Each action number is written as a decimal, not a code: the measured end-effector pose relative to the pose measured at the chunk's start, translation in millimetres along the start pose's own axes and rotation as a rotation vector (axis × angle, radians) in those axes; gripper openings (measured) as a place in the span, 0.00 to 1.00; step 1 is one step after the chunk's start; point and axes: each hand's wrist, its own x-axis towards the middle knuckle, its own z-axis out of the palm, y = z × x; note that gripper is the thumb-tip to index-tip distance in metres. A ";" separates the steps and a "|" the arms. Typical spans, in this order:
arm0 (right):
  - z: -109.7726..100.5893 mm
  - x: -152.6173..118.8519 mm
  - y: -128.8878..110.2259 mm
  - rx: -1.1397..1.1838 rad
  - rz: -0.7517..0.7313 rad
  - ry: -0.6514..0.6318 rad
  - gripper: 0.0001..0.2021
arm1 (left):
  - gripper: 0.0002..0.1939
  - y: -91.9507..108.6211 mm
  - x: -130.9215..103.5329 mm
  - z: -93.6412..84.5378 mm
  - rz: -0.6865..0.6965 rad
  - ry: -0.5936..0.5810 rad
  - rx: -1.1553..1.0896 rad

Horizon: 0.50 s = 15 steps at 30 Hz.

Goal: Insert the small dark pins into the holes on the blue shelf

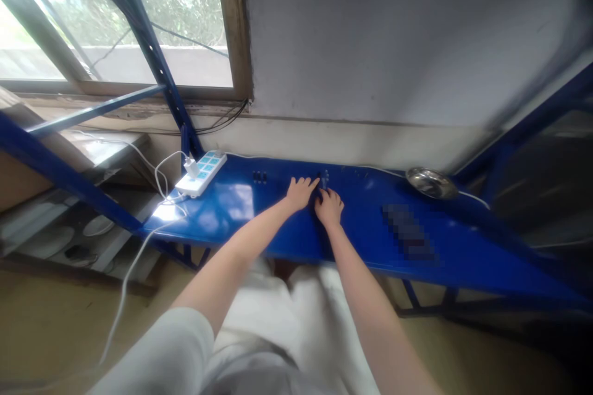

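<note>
Your two hands meet near the middle of the frame, over the blue bench (287, 241). Your left hand (300, 193) lies palm down with its fingers spread a little, the forefinger reaching right toward the small parts (325, 178) just beyond your fingertips. Your right hand (330, 207) is close beside it, slightly lower in the frame, with its fingers bent over the bench and its thumb turned toward your left hand. You have both sets of fingertips at or near those parts, but they are too small and blurred to name, and I cannot tell whether either hand is clamped on one or merely touching.

To the left of your hands, three small dark pieces (259, 177) stand in a short row near the bench's far edge. Further left, at the bench's corner, you have a white power strip (201, 176) with a white plug (191, 166) in it; a white cable (124, 287) runs down toward the lower left. At the right of the frame a shiny metal dish (430, 182) sits by the far edge, and nearer you lies a dark, pixelated object (407, 231). A window (189, 12) fills the upper left, next to a grey wall (361, 43).
</note>
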 end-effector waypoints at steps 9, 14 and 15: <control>10.6 6.2 1.5 -0.011 -0.008 -0.048 0.23 | 0.15 3.1 15.6 7.9 -0.046 0.139 -0.151; 21.5 9.9 5.8 0.026 -0.010 -0.017 0.24 | 0.08 4.9 14.7 11.0 -0.263 0.185 -0.378; 22.7 10.2 6.3 0.033 -0.011 -0.011 0.25 | 0.07 4.1 13.6 12.5 -0.301 0.193 -0.423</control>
